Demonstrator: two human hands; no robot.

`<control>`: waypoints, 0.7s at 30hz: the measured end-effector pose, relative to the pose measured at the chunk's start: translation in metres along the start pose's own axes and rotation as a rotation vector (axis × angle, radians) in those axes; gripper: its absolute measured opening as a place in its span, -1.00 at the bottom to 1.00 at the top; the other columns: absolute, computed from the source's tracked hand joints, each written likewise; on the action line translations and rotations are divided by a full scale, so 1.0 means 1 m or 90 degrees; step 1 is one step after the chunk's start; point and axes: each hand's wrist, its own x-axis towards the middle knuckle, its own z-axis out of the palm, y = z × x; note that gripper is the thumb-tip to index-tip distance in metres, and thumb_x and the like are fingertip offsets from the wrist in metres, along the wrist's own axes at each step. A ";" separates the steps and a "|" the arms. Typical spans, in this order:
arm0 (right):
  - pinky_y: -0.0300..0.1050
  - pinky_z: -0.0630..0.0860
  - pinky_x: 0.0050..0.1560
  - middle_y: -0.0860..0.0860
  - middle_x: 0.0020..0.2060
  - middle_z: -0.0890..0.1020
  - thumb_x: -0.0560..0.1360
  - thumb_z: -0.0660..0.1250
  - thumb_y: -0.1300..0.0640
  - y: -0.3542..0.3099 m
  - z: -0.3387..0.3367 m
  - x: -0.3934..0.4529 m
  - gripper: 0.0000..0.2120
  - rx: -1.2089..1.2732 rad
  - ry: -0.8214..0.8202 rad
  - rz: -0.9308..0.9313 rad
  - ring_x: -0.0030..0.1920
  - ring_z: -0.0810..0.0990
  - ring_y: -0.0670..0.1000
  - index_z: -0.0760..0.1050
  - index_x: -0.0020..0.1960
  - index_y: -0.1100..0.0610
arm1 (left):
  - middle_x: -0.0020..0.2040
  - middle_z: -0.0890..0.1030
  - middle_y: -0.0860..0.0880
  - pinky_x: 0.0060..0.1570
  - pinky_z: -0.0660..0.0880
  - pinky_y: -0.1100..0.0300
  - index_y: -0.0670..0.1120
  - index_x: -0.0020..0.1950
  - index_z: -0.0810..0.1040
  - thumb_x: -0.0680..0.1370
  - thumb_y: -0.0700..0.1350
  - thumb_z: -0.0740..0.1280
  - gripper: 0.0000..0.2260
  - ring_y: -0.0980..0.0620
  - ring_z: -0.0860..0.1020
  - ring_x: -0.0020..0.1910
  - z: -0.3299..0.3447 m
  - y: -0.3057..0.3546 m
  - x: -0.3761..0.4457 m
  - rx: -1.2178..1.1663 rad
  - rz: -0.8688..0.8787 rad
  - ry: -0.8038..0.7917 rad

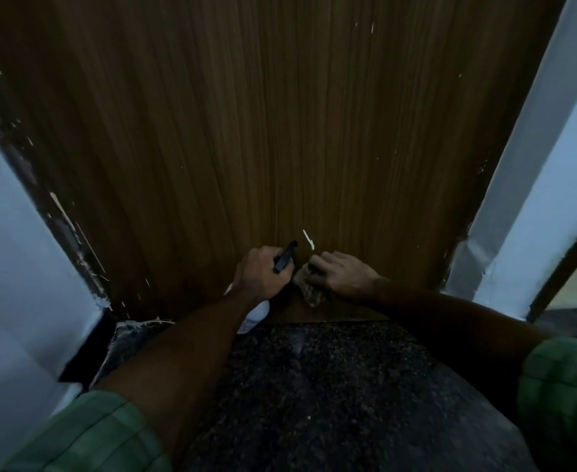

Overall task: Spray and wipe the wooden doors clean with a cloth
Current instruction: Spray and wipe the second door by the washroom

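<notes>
Wooden door (280, 131); left hand (261, 275) grips spray bottle (254, 316); right hand (343, 275) clutches cloth (309, 291).

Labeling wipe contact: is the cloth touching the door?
Touching. The head view shows the right hand pressing the brown cloth flat against the lower part of the wooden door, no gap visible between them.

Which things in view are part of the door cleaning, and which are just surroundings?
Job: wooden door; spray bottle held by left hand; cloth pressed low on the door by right hand.
Surroundings: speckled floor; walls.
</notes>
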 end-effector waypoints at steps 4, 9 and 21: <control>0.04 0.60 -0.01 0.12 0.21 0.50 0.43 0.55 0.08 -0.006 0.002 -0.001 -0.41 0.097 0.042 0.133 0.09 0.56 0.14 0.49 0.43 0.02 | -0.39 0.55 0.06 -0.35 0.31 0.18 0.05 -0.32 0.47 0.60 -0.02 0.39 -0.70 0.00 0.54 -0.39 -0.001 0.004 -0.002 -0.017 -0.005 0.017; 0.09 0.47 0.19 0.16 0.40 0.42 0.61 0.03 0.10 -0.019 -0.014 0.021 -0.55 -0.110 -0.049 -0.025 0.29 0.45 0.17 0.47 0.43 0.03 | -0.36 0.53 0.11 -0.40 0.27 0.23 0.13 -0.30 0.42 0.62 -0.03 0.39 -0.69 0.15 0.50 -0.38 -0.004 0.021 -0.003 0.022 0.033 0.017; 0.05 0.48 -0.01 0.12 0.16 0.55 0.62 0.09 0.13 -0.014 -0.004 0.014 -0.65 -0.146 -0.003 -0.043 0.05 0.54 0.12 0.63 0.19 0.06 | -0.40 0.52 0.06 -0.39 0.29 0.18 0.04 -0.31 0.46 0.62 -0.02 0.37 -0.70 0.08 0.49 -0.42 -0.010 0.019 -0.002 0.001 0.017 0.014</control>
